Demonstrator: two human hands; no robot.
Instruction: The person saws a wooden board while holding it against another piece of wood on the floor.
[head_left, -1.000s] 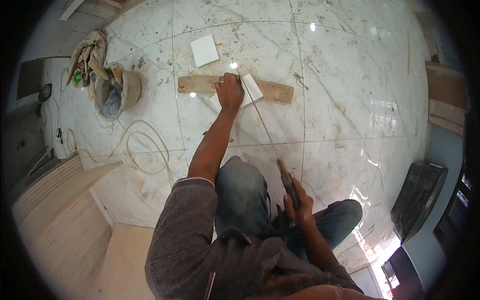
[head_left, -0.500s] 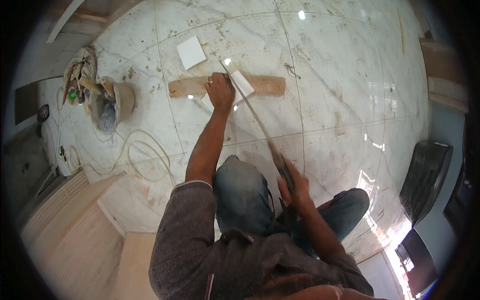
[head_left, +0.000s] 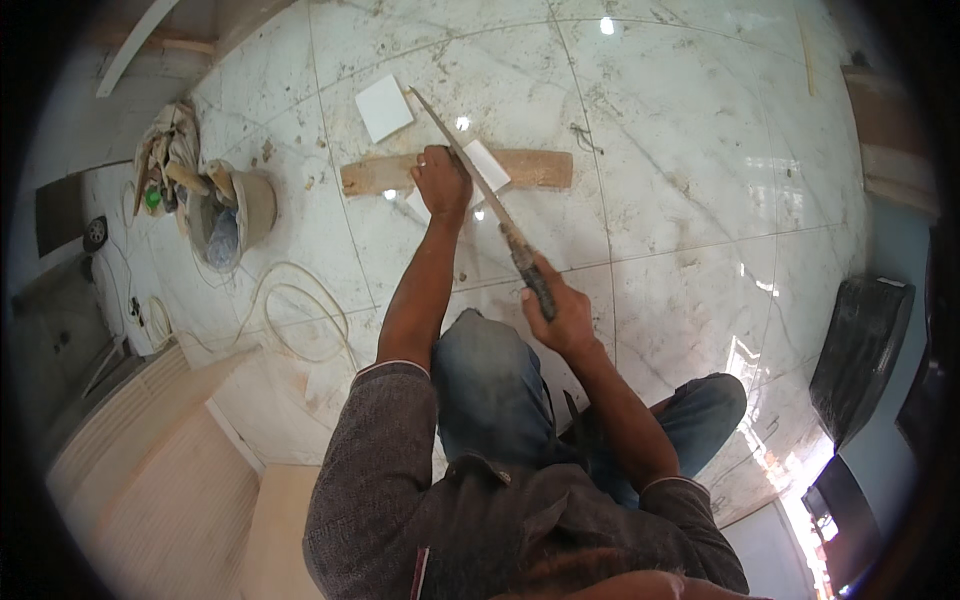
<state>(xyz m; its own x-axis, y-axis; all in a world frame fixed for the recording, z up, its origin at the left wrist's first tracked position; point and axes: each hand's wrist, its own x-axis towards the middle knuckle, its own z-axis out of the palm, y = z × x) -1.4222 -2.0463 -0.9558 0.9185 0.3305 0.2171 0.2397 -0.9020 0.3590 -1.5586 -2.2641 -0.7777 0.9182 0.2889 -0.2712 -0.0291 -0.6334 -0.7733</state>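
With my right hand [head_left: 562,312] I grip the dark handle of a handsaw [head_left: 493,202], its long narrow blade pointing away and to the left. The blade crosses a white board piece [head_left: 488,163], which lies slantwise over a worn wooden plank [head_left: 540,171] on the floor. My left hand [head_left: 442,183] is closed over the board just left of the blade, pressing on it; the fingertips and part of the board are hidden. A second white piece [head_left: 384,108] lies flat beyond the plank, near the saw's tip.
A bucket [head_left: 262,208] with tools and a stuffed cloth bag [head_left: 168,140] stand at the left. A pale hose [head_left: 262,300] loops nearer me. Ribbed panels [head_left: 150,470] lie at lower left. A black wrapped object [head_left: 862,350] stands at the right. The marble-look floor is dusty.
My right hand has pushed the saw forward and left, so its tip now reaches near the loose white piece. My left hand stays on the board.
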